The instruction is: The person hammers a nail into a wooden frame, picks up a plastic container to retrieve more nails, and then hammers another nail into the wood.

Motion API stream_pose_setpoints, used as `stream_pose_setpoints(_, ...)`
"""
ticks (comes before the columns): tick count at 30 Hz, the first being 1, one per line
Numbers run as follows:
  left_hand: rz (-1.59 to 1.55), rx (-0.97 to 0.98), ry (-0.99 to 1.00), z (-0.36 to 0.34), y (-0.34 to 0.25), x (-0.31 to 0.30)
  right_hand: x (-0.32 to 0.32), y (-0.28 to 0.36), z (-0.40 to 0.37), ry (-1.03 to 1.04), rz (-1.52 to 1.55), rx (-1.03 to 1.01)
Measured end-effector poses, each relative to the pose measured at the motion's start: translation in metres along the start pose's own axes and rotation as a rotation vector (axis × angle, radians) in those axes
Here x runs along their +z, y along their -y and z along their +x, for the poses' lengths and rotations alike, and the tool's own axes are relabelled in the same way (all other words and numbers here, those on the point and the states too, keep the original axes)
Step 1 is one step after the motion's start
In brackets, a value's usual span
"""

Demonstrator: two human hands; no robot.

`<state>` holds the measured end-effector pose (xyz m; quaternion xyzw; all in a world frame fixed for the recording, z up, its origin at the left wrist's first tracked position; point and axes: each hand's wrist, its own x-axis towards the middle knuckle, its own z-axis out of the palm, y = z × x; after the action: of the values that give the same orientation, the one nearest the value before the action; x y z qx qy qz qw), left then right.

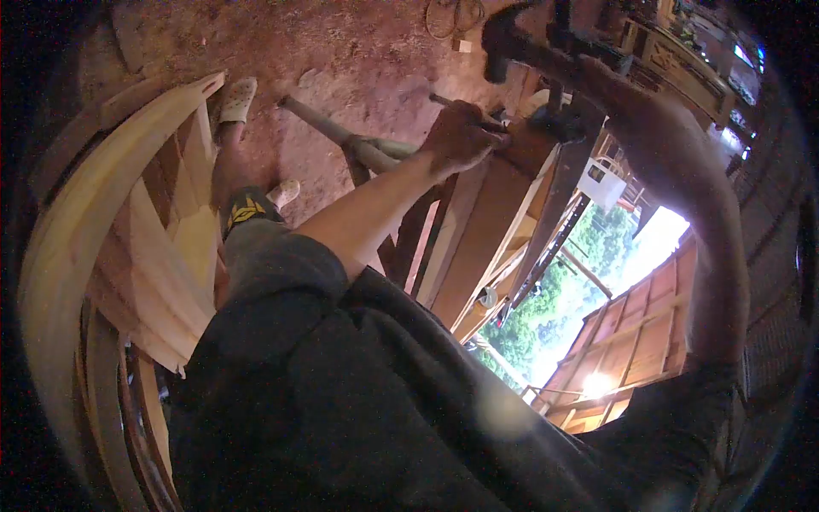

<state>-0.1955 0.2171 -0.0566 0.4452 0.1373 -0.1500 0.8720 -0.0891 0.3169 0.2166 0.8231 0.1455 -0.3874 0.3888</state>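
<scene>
My left hand (465, 136) is closed around a slim rod-shaped tool (439, 100), its end sticking out past the knuckles. The fingers rest at the end of a brown wooden board (473, 230); what they touch there is partly hidden. Raised at the upper right, my right hand (610, 90) grips a hammer (505, 43), whose dark curved head points left, apart from the left hand. A dark lump-shaped thing (559, 124) sits by the board's end, too dim to name.
Curved pale wooden pieces (77, 247) stand at the left. Round poles (328, 128) cross behind my left forearm. A shoe (239, 101) is on the reddish dirt floor (358, 51). A white box-like object (601, 183) is at the right, near a lit wooden roof (623, 324).
</scene>
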Motion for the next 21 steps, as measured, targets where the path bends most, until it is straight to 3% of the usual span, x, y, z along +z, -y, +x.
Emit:
stream_pose_setpoints(2, -0.042, 0.023, 0.011, -0.005, -0.005, -0.007, 0.009, -0.024, 0.002, -0.325, -0.355, -0.614)
stream_pose_setpoints(3, -0.080, 0.041, 0.020, -0.006, -0.006, -0.008, 0.008, -0.023, -0.001, -0.327, -0.359, -0.607)
stream_pose_setpoints(6, -0.237, 0.142, 0.001, 0.000, 0.005, -0.003, 0.004, -0.011, -0.022, 0.274, 0.285, 0.030)
stream_pose_setpoints(7, -0.243, 0.141, 0.001, 0.009, 0.021, 0.004, 0.005, -0.009, -0.024, 0.277, 0.280, 0.033)
stream_pose_setpoints(9, -0.142, 0.108, -0.036, 0.023, 0.040, 0.012, 0.015, -0.009, -0.026, 0.185, 0.272, -0.303)
stream_pose_setpoints(10, -0.143, 0.107, -0.032, 0.024, 0.042, 0.013, 0.033, -0.030, -0.012, -0.050, 0.090, -0.705)
stream_pose_setpoints(11, -0.242, 0.181, -0.008, 0.017, 0.027, 0.007, 0.024, -0.018, -0.018, -0.048, 0.090, -0.703)
stream_pose_setpoints(13, -0.345, 0.254, 0.015, 0.008, 0.013, 0.002, 0.002, 0.012, -0.032, 0.213, 0.391, -0.050)
stream_pose_setpoints(16, -0.595, 0.155, 0.050, 0.004, 0.007, 0.000, -0.007, 0.031, -0.021, 0.343, 0.343, 0.071)
stream_pose_setpoints(17, -0.568, 0.124, 0.051, 0.003, 0.006, -0.001, 0.018, 0.022, 0.011, 0.345, 0.341, 0.073)
stream_pose_setpoints(19, -0.538, 0.095, 0.052, 0.004, 0.007, -0.001, 0.088, -0.004, 0.095, 0.232, 0.587, 0.405)
stream_pose_setpoints(21, -0.365, 0.191, -0.028, 0.010, 0.016, 0.003, 0.099, -0.003, 0.114, 0.189, 0.571, 0.485)
